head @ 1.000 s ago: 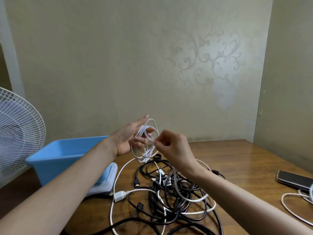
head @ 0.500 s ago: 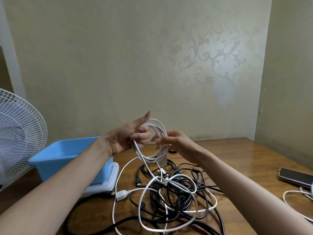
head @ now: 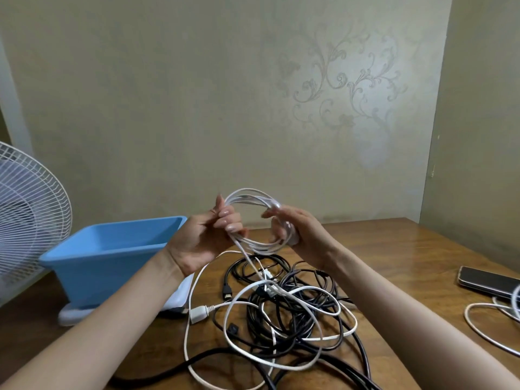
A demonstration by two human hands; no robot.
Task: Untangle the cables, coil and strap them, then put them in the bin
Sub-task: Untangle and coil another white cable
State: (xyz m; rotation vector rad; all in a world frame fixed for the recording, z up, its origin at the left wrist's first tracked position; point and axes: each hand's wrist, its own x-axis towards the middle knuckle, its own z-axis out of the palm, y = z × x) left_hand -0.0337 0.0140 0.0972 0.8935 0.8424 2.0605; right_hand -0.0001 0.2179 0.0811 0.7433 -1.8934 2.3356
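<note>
Loops have gathered since a second ago: the white coil (head: 254,220), held up in the middle of the frame, is wider, with another turn laid on. The left hand (head: 202,237) pinches its left side, fingers curled round the strands. The right hand (head: 295,232), which was picking at the front, now wraps its fingers round the right side. Coiling looks well along but unfinished, since the coil's tail (head: 247,257) drops into the tangle (head: 281,311) of black and white cables on the table (head: 394,249), lower centre. That knot may snag the next pull. The blue bin (head: 112,254) waits at left centre, on a white lid (head: 180,294). A fan (head: 28,209) stands far left; a phone (head: 489,281) and a spare white cable (head: 478,325) lie at the right edge.
</note>
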